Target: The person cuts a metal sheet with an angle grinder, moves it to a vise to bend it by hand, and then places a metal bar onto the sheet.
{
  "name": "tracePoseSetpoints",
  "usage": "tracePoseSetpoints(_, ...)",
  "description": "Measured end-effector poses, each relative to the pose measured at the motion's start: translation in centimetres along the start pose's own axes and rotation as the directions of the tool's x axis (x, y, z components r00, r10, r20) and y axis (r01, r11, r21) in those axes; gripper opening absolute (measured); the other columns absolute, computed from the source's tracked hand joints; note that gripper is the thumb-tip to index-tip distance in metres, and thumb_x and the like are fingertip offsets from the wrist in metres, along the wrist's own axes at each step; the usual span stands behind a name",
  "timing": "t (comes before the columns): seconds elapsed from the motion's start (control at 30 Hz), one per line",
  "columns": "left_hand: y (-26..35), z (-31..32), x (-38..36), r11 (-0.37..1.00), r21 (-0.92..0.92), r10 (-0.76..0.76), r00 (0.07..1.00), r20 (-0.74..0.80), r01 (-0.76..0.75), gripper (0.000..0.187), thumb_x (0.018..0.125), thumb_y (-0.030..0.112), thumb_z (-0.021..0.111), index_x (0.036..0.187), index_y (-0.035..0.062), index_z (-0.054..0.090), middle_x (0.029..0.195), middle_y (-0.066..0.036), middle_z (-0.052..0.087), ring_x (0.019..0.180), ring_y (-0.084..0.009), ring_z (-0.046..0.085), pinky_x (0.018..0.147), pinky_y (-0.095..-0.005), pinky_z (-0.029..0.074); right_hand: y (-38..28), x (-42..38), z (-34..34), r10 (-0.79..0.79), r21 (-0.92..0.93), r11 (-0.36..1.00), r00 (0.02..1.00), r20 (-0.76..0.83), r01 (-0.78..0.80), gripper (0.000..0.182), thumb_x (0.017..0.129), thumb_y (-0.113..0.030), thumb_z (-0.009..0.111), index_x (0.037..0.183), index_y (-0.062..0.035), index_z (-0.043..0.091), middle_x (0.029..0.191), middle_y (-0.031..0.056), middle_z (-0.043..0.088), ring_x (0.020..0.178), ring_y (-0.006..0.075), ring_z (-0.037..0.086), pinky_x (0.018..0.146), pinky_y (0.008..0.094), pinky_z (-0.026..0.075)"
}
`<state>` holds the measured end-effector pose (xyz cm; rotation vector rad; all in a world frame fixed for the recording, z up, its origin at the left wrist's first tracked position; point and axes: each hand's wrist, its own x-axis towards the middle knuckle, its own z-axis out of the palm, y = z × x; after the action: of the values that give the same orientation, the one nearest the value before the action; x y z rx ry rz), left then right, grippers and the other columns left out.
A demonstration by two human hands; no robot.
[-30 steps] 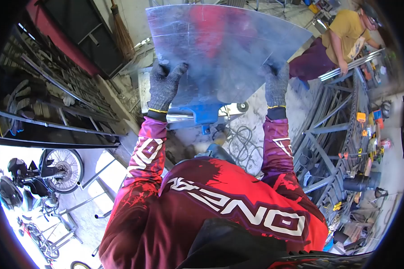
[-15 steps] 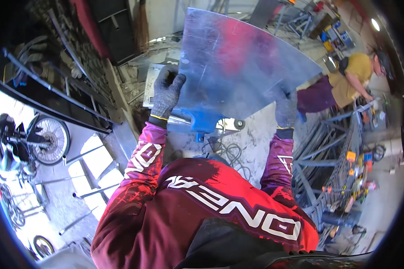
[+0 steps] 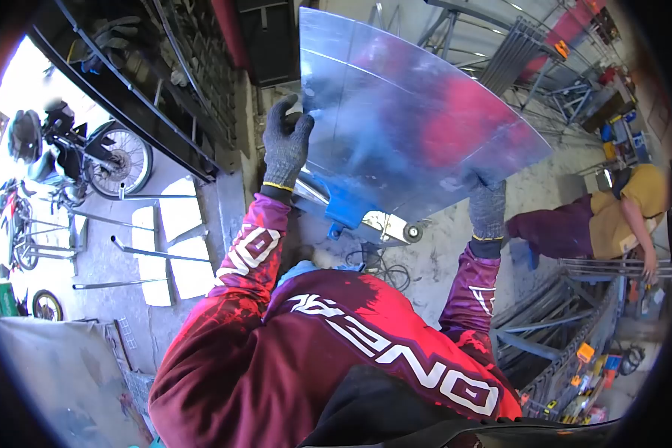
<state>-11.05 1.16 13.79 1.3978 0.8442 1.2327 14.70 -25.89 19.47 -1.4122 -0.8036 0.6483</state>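
Observation:
A large, shiny metal sheet (image 3: pixel 418 112) with a curved far edge is held out in front of me, reflecting red and blue. My left hand (image 3: pixel 286 153), in a grey knit glove, is closed at its left edge, with thumb and curled fingers against the metal. At the lower right corner, my right hand (image 3: pixel 487 209), also gloved, grips the sheet; part of its fingers is hard to make out against the reflections. Below the sheet shows a blue metal part (image 3: pixel 343 203), partly covered by it.
At right, a person (image 3: pixel 612 220) in a tan top leans over metal framework (image 3: pixel 560 336). A motorcycle (image 3: pixel 101 157) stands at left, near metal tubes (image 3: pixel 157 257) and bright panels on the floor. A wheeled base (image 3: pixel 396 226) and a dark cable (image 3: pixel 384 269) lie under the sheet.
My view has turned left, bringing more of the motorcycle in. The sheet, still in both hands, is angled slightly differently. The other person now bends lower, at the far right.

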Motion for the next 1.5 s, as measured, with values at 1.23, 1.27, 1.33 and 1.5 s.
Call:
tracePoseSetpoints(1.23,22.5,12.1,5.9,0.228,0.583,0.127,0.618,0.776,-0.78,0.061,0.103,0.056,0.04,0.128,0.0057,0.064,0.124,-0.017,0.068,0.11,-0.0344,0.066,0.094,-0.0442,0.05,2.0,1.5,1.2,-0.241,-0.107,0.965,0.97,0.0,0.24,0.016,0.088,-0.008,0.075,0.099,0.0034,0.071,0.089,0.0012,0.07,0.076,0.0127,0.063,0.07,0.0292,0.051)
tracePoseSetpoints(1.27,22.2,11.7,6.0,0.23,0.603,0.138,0.639,0.757,-0.764,0.061,0.103,0.056,0.04,0.128,0.0057,0.064,0.124,-0.017,0.068,0.11,-0.0344,0.066,0.094,-0.0442,0.05,1.9,1.5,0.9,-0.215,-0.171,0.962,0.977,0.008,0.213,0.017,0.088,-0.007,0.076,0.102,0.002,0.071,0.09,0.0011,0.07,0.076,0.012,0.063,0.068,0.029,0.053)
tracePoseSetpoints(1.33,22.0,11.1,6.6,0.453,0.512,0.186,0.639,0.747,-0.73,0.083,0.098,0.074,0.025,0.134,0.0091,0.062,0.132,-0.022,0.062,0.121,-0.0415,0.059,0.102,-0.0482,0.046,0.7,0.8,1.8,-0.179,-0.143,0.974,0.984,-0.003,0.177,0.014,0.09,-0.01,0.074,0.098,0.001,0.071,0.089,-0.0008,0.067,0.079,0.0103,0.06,0.072,0.0282,0.05)
tracePoseSetpoints(1.5,23.5,9.8,6.8,0.667,0.493,0.12,0.733,0.669,-0.559,0.095,0.093,0.081,0.029,0.134,0.0013,0.061,0.134,-0.022,0.061,0.125,-0.0401,0.057,0.11,-0.0425,0.04,1.0,0.4,2.2,-0.156,-0.05,0.987,0.987,-0.045,0.153,0.015,0.091,-0.015,0.073,0.096,-0.0009,0.072,0.088,-0.0028,0.066,0.082,0.0087,0.057,0.076,0.0281,0.047)
